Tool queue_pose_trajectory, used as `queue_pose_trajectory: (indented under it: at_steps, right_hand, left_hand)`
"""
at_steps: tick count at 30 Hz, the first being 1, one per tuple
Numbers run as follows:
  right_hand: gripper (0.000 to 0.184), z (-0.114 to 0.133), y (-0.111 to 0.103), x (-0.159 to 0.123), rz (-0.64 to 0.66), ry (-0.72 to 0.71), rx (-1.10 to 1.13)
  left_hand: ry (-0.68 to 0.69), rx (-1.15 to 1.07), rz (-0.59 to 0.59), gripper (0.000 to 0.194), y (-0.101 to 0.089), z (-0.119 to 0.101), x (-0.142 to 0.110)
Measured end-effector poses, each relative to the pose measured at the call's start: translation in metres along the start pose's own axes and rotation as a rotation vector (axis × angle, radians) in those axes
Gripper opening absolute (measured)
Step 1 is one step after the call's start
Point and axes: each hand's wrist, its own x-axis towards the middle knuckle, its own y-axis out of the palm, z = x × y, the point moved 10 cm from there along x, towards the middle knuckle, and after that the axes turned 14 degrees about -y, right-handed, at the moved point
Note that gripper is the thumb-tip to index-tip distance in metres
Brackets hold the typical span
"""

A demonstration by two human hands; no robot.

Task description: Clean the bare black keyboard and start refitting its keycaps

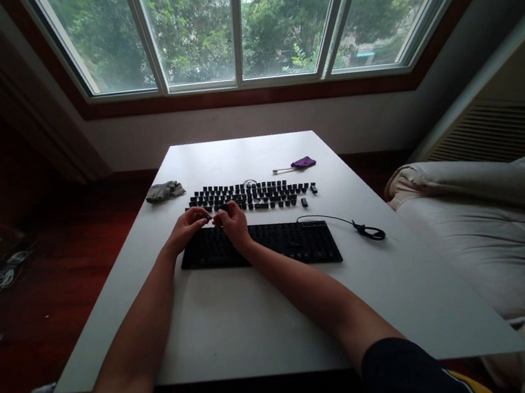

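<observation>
A black keyboard (pixel 290 240) lies on the white table, its key bed dark and seemingly bare of caps. Behind it, loose black keycaps (pixel 269 194) stand in several rows. My left hand (pixel 187 229) is closed above the keyboard's far left corner, with a small black keycap (pixel 208 217) at its fingertips. Close beside it, my right hand (pixel 234 226) reaches over the keyboard with bent fingers pinched together near that keycap. Something dark shows by the right fingers, but I cannot tell whether it is held or lies behind them.
A coiled black cable (pixel 369 232) lies right of the keyboard. A grey cloth (pixel 165 191) sits at the table's left edge. Farther back are a purple cloth (pixel 303 162) and a thin stick (pixel 282 170). A pale sofa (pixel 472 234) stands to the right, windows ahead.
</observation>
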Motion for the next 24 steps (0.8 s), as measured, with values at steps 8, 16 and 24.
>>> queue_pose_trajectory:
  at_steps: [8, 16, 24]
  right_hand:
    - [0.02, -0.006, 0.003, 0.001, 0.047, -0.002, -0.02]
    - [0.031, -0.015, 0.009, 0.001, 0.075, 0.041, 0.085]
    - [0.032, -0.021, 0.011, 0.0, 0.061, 0.1, 0.126]
  left_hand:
    - [0.039, 0.031, -0.063, 0.038, -0.004, -0.006, -0.001]
    - [0.109, 0.082, -0.174, 0.04, -0.014, -0.002, 0.003]
    - [0.161, 0.151, -0.206, 0.037, -0.015, -0.002, 0.005]
